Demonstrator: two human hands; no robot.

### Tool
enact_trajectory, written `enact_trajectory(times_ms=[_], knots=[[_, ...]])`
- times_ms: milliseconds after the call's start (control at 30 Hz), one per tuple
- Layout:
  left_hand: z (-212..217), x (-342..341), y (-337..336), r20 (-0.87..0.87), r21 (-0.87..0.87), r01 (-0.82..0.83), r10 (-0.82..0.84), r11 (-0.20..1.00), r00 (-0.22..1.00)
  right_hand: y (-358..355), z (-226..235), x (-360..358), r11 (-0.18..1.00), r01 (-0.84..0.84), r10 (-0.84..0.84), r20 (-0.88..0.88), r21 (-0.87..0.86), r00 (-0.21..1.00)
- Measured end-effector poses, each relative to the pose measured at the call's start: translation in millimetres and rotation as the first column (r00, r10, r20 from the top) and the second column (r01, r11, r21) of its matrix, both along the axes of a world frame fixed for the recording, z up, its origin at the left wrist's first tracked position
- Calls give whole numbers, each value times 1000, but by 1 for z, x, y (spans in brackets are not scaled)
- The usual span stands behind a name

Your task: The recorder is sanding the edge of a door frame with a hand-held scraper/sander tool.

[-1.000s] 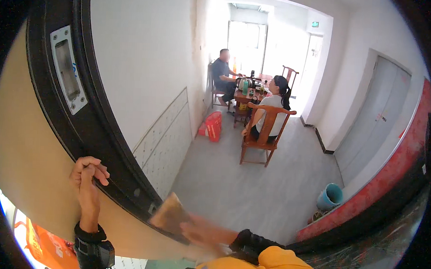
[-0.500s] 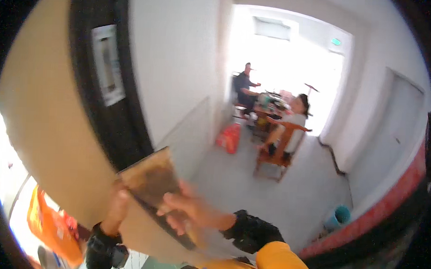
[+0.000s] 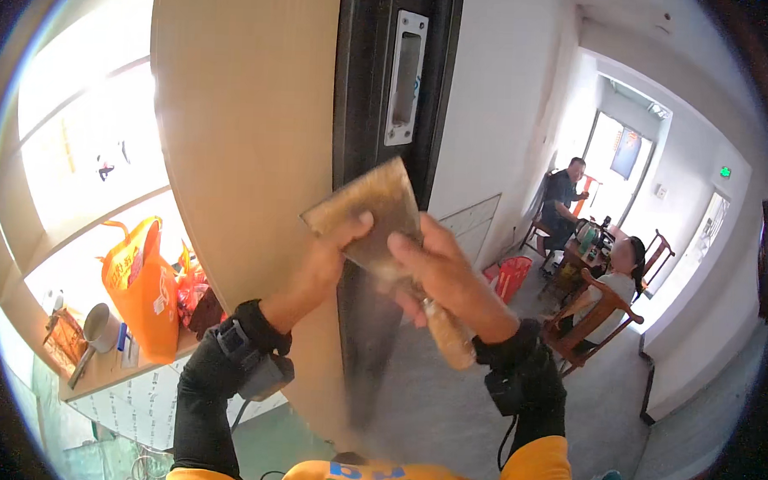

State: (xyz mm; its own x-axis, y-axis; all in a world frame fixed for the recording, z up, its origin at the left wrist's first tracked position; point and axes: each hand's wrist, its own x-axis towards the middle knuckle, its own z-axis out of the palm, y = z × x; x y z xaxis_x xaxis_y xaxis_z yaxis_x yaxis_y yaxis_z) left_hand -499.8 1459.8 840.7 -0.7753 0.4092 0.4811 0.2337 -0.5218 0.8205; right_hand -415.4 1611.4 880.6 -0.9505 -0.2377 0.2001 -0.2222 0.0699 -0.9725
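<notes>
From the head camera, both hands are raised in front of a tan door panel (image 3: pixel 235 150) and its dark edge (image 3: pixel 380 113), which carries a metal latch plate (image 3: pixel 405 78). The right hand (image 3: pixel 446 280) is closed around the handle of a wide scraper (image 3: pixel 376 214); its grip wraps the wooden handle, which runs down and to the right past the wrist. The blade points up and to the left, so the tool's long axis slants from lower right to upper left. The left hand (image 3: pixel 328 259) pinches the blade's left corner, thumb on its face. The blade sits just in front of the dark edge; whether it touches I cannot tell. An orange bag (image 3: pixel 141 286) stands on a surface (image 3: pixel 109 370) at the lower left.
</notes>
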Motion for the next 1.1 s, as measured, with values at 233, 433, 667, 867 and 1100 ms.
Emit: enact_trajectory(times_ms=[233, 433, 667, 867, 1100], knots=[[36, -7, -2, 17, -36, -20, 21, 999, 1000, 4, 36, -11, 998, -14, 15, -28, 63, 999], [37, -1, 1, 109, -19, -55, 57, 998, 992, 7, 41, -12, 990, 16, -22, 38, 138, 999], [39, -6, 7, 141, 84, 6, -18, 996, 990, 14, 55, -7, 994, -106, 103, 61, 38, 993], [24, -9, 10, -64, 117, -60, 68, 991, 996, 27, 52, -17, 981, -192, 191, 16, 22, 981], [28, -18, 11, 26, 77, 43, -45, 996, 999, 43, 34, -22, 981, -193, 194, -106, 26, 975]])
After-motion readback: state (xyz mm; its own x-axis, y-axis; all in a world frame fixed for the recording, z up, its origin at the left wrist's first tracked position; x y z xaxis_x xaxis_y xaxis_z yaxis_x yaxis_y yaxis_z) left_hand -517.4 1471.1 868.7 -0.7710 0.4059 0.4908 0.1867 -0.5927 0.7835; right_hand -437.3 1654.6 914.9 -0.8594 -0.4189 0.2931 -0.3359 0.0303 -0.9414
